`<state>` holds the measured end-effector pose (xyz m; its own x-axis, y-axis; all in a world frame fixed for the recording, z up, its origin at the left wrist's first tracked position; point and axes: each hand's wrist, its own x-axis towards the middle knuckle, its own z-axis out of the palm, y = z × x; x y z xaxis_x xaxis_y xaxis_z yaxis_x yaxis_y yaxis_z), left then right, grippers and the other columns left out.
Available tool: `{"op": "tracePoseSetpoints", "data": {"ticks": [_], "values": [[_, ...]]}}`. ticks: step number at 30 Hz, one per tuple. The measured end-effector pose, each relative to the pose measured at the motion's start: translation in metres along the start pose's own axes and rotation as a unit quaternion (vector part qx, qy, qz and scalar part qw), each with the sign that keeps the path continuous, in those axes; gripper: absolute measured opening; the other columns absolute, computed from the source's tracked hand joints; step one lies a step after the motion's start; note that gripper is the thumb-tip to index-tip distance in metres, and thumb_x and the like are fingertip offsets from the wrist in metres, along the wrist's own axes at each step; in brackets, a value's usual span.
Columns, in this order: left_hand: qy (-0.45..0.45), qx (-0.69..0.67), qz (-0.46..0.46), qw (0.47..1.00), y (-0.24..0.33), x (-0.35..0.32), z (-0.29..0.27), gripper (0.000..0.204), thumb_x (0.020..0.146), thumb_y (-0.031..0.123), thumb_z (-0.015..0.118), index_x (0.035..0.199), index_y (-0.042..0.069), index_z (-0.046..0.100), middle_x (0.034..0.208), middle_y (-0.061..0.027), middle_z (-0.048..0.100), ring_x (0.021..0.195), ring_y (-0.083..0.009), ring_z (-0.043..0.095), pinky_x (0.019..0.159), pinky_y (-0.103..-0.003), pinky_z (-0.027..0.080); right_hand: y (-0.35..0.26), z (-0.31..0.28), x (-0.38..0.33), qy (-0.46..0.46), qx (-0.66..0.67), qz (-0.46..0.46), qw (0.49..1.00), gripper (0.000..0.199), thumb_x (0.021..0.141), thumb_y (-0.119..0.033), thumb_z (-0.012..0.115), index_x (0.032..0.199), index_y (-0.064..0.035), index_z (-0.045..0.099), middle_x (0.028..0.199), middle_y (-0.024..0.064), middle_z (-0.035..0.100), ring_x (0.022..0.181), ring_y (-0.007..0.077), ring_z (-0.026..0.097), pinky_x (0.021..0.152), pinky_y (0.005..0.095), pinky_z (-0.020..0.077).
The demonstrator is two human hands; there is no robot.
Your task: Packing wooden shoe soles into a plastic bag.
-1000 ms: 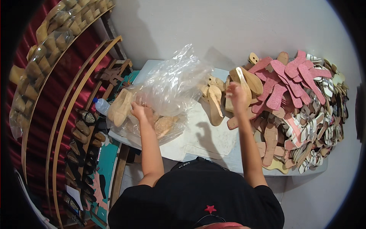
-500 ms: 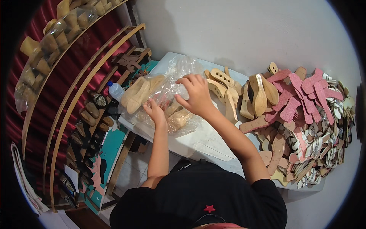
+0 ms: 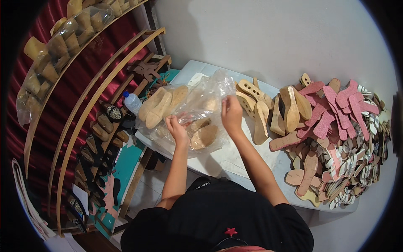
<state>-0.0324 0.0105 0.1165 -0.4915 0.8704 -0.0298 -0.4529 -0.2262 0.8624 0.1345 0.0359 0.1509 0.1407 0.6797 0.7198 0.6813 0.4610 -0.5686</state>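
A clear plastic bag [image 3: 197, 101] with wooden shoe soles [image 3: 204, 136] in its lower part lies on the white table. My left hand [image 3: 177, 130] pinches the bag's near left side, fingers closed on the film. At its right edge my right hand [image 3: 232, 113] is closed on the plastic, its fingertips partly hidden. Between the two hands the film is spread and wrinkled. More pale wooden soles [image 3: 157, 110] rest just left of the bag, partly behind its film. Right of my right hand lie wooden pieces with round holes [image 3: 253, 90].
A capped water bottle [image 3: 132, 102] stands left of the soles. Wooden wedge soles [image 3: 290, 110], pink sole-shaped pieces [image 3: 331, 105] and a heap of insoles [image 3: 348, 168] cover the table's right. A curved wooden rack [image 3: 69, 155] with shoes [image 3: 100, 126] stands at left; a white wall rises behind.
My right hand has come down and to the right, from raised with spread fingers to closed on the bag's edge. The plastic is drawn out to the right; my left hand still pinches it.
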Motion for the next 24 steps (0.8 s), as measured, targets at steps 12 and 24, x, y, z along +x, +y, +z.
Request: {"op": "tracePoseSetpoints", "data": {"ticks": [12,24], "values": [[-0.193,0.228,-0.196,0.934,0.039,0.027,-0.146,0.017,0.083,0.025,0.047,0.081,0.010,0.054,0.079,0.0010,0.055,0.071,-0.0103,0.055,0.062,-0.025,0.045,0.061,-0.099,-0.118,-0.092,0.164,0.137,0.972,0.015,0.071,-0.002,0.056,0.086,-0.0017,0.052,0.081,0.0046,0.054,0.073,0.0141,0.054,0.067,0.0238,0.0423],[-0.310,0.428,-0.160,0.834,0.054,0.095,-0.010,0.071,0.077,0.057,0.050,0.119,0.000,0.041,0.110,-0.0125,0.051,0.093,-0.0202,0.051,0.075,-0.032,0.043,0.026,-0.151,0.014,-0.323,0.523,0.152,0.774,0.085,0.068,-0.064,0.054,0.127,-0.0045,0.035,0.114,0.0134,0.049,0.102,0.0240,0.049,0.084,0.0390,0.0402]]}}
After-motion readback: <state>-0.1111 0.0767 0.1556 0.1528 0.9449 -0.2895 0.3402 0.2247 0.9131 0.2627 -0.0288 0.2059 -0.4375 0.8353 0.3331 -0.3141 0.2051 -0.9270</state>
